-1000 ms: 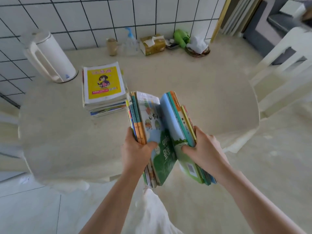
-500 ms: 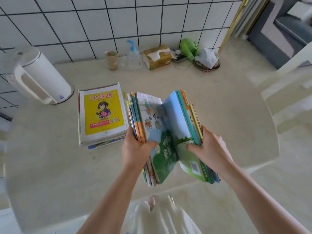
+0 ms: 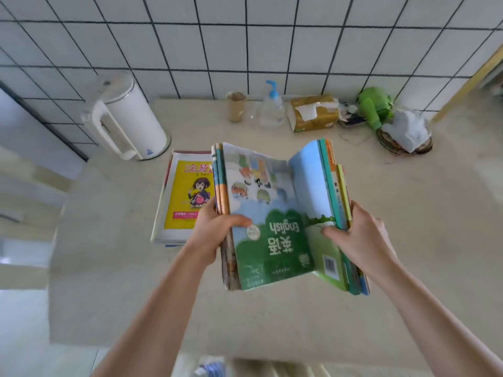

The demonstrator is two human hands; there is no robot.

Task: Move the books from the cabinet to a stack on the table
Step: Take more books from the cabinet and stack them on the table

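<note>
Both hands hold a bundle of books [image 3: 275, 213] above the surface [image 3: 408, 213], just right of the stack [image 3: 185, 197]. The left hand [image 3: 215, 229] grips one side, thumb curled over the English cover; the right hand [image 3: 362, 238] has its fingers [image 3: 330, 233] curled around the other side.

One kettle [image 3: 128, 118]; one cup [image 3: 236, 106]; one pump bottle [image 3: 272, 107]; one tissue box [image 3: 313, 112]

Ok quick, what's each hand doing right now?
Left hand: gripping the left side of the bundle of books.
Right hand: gripping its right side.

one head-worn wide-angle view looks forward and down, close over the table [image 3: 408, 240] toward the tiled wall [image 3: 272, 44].
</note>
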